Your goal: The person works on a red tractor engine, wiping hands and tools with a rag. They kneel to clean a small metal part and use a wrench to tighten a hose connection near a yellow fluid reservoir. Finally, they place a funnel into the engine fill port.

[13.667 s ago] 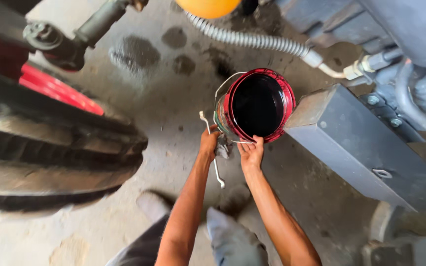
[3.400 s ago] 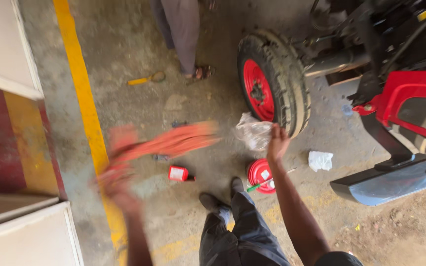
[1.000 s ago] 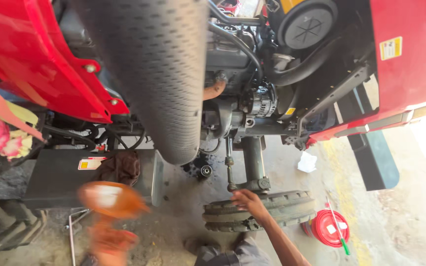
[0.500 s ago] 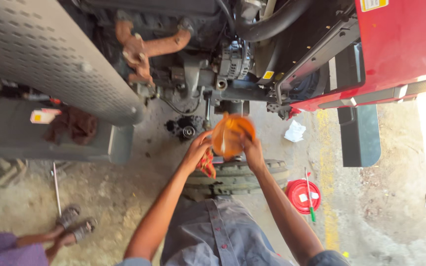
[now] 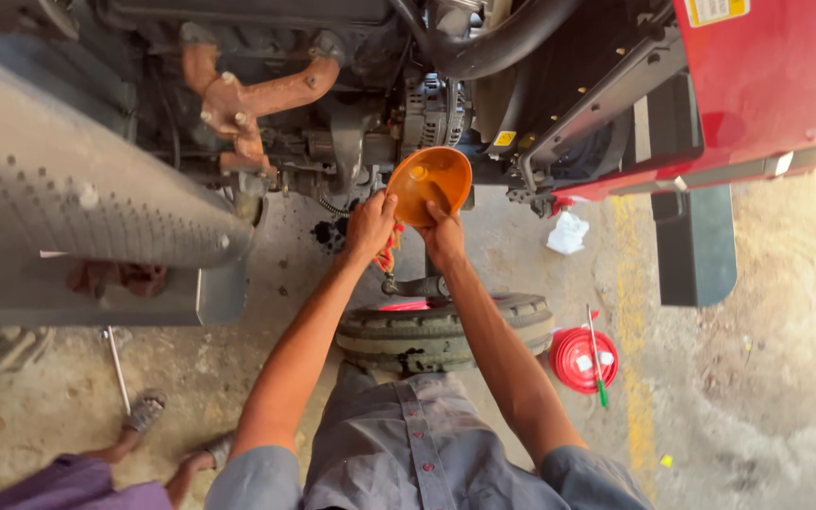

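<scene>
Left hand (image 5: 370,225): fingers closed on funnel (image 5: 430,183) rim | Right hand (image 5: 443,236): clamped on funnel's lower edge | Arms: both outstretched | Funnel: orange, tilted, beside engine (image 5: 332,142), above front tyre (image 5: 441,331)

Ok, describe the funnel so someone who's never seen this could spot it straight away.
Find the dark engine under the red bodywork. Just below it, the left hand and right hand hold the funnel by its rim. It is the only bright orange, bowl-shaped thing among grey metal parts.
</scene>
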